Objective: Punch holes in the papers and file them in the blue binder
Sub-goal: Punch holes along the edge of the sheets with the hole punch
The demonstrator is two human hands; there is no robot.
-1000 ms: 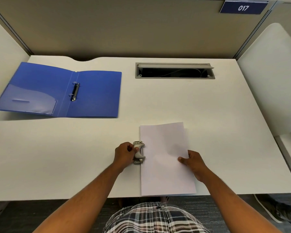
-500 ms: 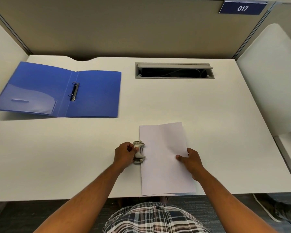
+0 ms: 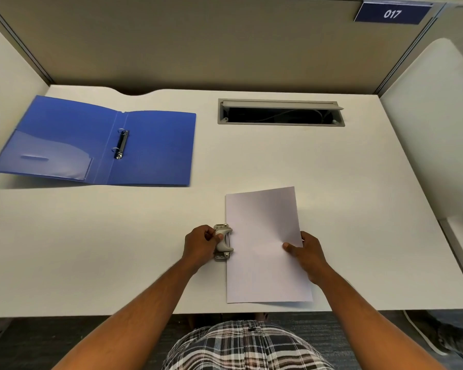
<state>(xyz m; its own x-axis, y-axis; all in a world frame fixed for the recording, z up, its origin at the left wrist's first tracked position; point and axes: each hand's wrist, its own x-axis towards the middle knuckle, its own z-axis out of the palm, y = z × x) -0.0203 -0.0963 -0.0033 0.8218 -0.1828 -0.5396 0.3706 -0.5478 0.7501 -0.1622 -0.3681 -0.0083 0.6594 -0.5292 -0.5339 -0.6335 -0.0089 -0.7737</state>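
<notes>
On the white desk [image 3: 332,182], I see my left hand [image 3: 201,243] curled around the hole punch [image 3: 223,243]; my right hand [image 3: 309,253] pinches the papers [image 3: 265,236] beside it. The blue binder [image 3: 150,148] lies open, far left.

White desk [image 3: 332,182] under open blue binder [image 3: 155,148], hole punch [image 3: 223,243], papers [image 3: 265,236].
</notes>
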